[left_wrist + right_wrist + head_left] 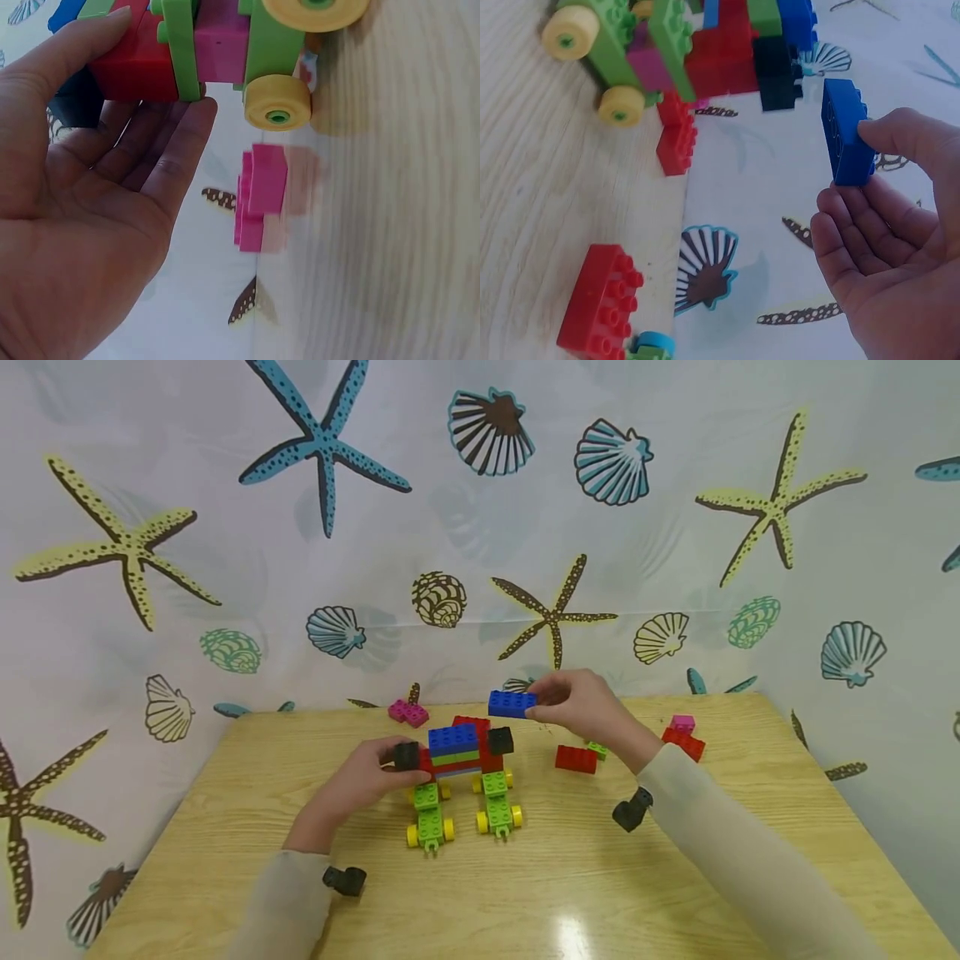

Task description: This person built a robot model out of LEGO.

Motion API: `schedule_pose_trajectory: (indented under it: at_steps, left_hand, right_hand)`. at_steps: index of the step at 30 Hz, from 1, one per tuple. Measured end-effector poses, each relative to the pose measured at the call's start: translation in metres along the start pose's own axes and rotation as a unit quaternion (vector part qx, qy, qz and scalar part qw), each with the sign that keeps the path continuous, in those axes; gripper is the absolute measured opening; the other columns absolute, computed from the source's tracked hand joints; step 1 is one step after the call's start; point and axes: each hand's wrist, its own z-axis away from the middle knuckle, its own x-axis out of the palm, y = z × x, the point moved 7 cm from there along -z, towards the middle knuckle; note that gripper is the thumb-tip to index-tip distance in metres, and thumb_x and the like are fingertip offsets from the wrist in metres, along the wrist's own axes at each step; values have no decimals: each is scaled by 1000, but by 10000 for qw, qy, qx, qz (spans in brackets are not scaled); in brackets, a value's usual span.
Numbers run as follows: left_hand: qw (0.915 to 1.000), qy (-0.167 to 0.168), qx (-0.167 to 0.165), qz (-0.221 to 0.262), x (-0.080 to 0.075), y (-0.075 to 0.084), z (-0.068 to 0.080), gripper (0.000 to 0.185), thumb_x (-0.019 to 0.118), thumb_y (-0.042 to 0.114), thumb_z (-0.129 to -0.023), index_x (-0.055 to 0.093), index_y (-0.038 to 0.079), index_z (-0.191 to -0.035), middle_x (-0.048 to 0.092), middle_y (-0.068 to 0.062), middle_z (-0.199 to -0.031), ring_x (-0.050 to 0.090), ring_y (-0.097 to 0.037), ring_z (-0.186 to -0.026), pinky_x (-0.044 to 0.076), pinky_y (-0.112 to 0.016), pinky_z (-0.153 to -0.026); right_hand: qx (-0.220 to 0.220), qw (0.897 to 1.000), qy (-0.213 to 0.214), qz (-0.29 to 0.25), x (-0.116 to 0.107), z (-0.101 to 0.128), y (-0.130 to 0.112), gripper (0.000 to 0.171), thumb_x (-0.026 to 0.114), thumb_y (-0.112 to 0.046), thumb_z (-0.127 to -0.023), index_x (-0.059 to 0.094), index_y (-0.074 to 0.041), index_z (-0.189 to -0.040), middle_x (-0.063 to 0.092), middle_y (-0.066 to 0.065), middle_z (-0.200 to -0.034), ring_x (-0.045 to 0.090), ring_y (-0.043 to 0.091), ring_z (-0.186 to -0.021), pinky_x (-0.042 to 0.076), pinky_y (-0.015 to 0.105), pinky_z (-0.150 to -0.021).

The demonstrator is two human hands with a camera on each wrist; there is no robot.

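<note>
A brick-built model (pixel 457 762) stands on green wheeled bases with yellow wheels; its upper part has red, green and blue bricks, and a black block sits at each end. My left hand (pixel 367 768) holds the model's left end, thumb on a red brick (pixel 142 64) and fingers on its other side in the left wrist view. Up and to the right of the model, my right hand (pixel 588 708) pinches a blue brick (pixel 510 703) in the air. In the right wrist view the blue brick (pixel 846 135) is upright between thumb and fingertips, apart from the model.
Pink bricks (pixel 408 712) lie at the table's back edge, behind the model. A red brick (pixel 576 759) and a small green piece (pixel 597 749) lie below my right hand. Farther right are another red brick (pixel 683 744) and a pink one (pixel 683 723). A patterned curtain (pixel 420 527) hangs behind the table.
</note>
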Motion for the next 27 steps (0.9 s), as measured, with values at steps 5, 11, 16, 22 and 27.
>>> schedule_pose_trajectory:
  at_steps: [5, 11, 16, 22, 27]
  left_hand:
    - [10000, -49, -17, -7, 17, 8, -4, 56, 85, 33, -101, 68, 4, -145, 72, -20, -145, 68, -41, -133, 59, -57, -117]
    - [9998, -33, 18, 215, 32, 16, -7, 49, 87, 29, -100, 71, 6, -141, 76, -16, -138, 71, -33, -125, 61, -53, -114]
    - [9990, -100, 147, 420, 39, 23, -7, 46, 86, 27, -101, 72, 4, -138, 77, -16, -136, 72, -30, -122, 60, -53, -116]
    - [9984, -134, 184, 525, 41, 27, -5, 44, 86, 25, -101, 72, 3, -137, 77, -16, -135, 72, -28, -121, 60, -53, -116]
    - [9985, -155, 208, 476, 41, 27, -5, 44, 85, 26, -102, 72, 4, -138, 77, -15, -136, 72, -28, -123, 59, -55, -118]
  right_hand:
    - [-164, 9997, -164, -68, 5, 8, -16, 40, 83, -27, -102, 78, -12, -139, 80, 8, -126, 76, 25, -114, 66, 46, -103]
    - [-306, 9987, -378, -170, 15, 17, -27, 37, 84, -24, -101, 78, -12, -136, 79, 7, -124, 74, 22, -110, 65, 45, -102]
    - [-415, 9973, -572, -177, 22, 23, -31, 38, 83, -22, -101, 77, -10, -137, 79, 9, -125, 75, 22, -111, 65, 46, -104]
    - [-370, 9975, -594, -45, 29, 23, -31, 38, 83, -25, -101, 78, -12, -136, 79, 7, -127, 75, 22, -114, 64, 48, -107]
    - [-375, 9973, -624, 9, 31, 22, -31, 39, 83, -26, -101, 77, -13, -137, 79, 7, -130, 75, 24, -117, 63, 50, -109]
